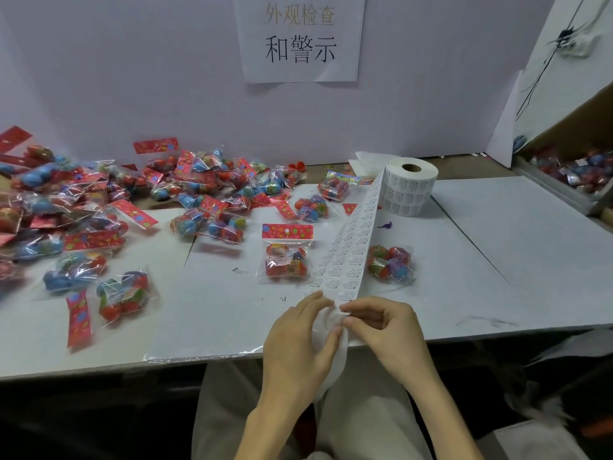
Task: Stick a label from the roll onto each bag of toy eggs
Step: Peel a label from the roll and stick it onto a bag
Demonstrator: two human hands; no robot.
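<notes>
A white label roll point(410, 185) stands at the back of the table, and its strip of labels point(352, 247) runs down to the front edge. My left hand point(300, 340) holds the strip's free end from below. My right hand point(381, 322) pinches at the strip's end with thumb and forefinger. One bag of toy eggs with a red header card point(288, 252) lies flat just left of the strip. Another bag point(389, 263) lies right of the strip, partly hidden under it. A big heap of bags point(99, 200) covers the table's left side.
A cardboard box with more bags point(574, 171) stands at the far right. A small purple toy point(386, 225) lies near the roll. White partition walls with a paper sign point(298, 38) close off the back. The table's front edge point(99, 368) runs just before my lap.
</notes>
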